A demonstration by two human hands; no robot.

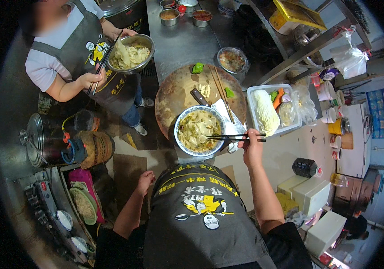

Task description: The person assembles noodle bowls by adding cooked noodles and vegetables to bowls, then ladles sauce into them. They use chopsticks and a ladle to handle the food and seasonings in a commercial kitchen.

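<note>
A pair of black chopsticks (234, 138) is held in my right hand (252, 148), their tips in the noodles of a blue-and-white patterned bowl (223, 134). The bowl stands on the near edge of a round wooden chopping board (170, 97). My left hand (146, 182) hangs beside my apron, fingers curled, holding nothing that I can see. Behind the bowl lie a knife with a dark handle (200, 97), garlic cloves (204, 90), green pepper pieces (197, 68), a pair of wooden chopsticks (223, 95) and a sheet of paper (234, 127).
At the left, another person (64, 57) holds a metal bowl of noodles (152, 53) and chopsticks. A plastic tray (250, 101) with cabbage and vegetables sits right of the board. Metal seasoning cups (169, 22) and a wrapped bowl (232, 60) stand farther back. A gas cylinder (98, 148) is at left.
</note>
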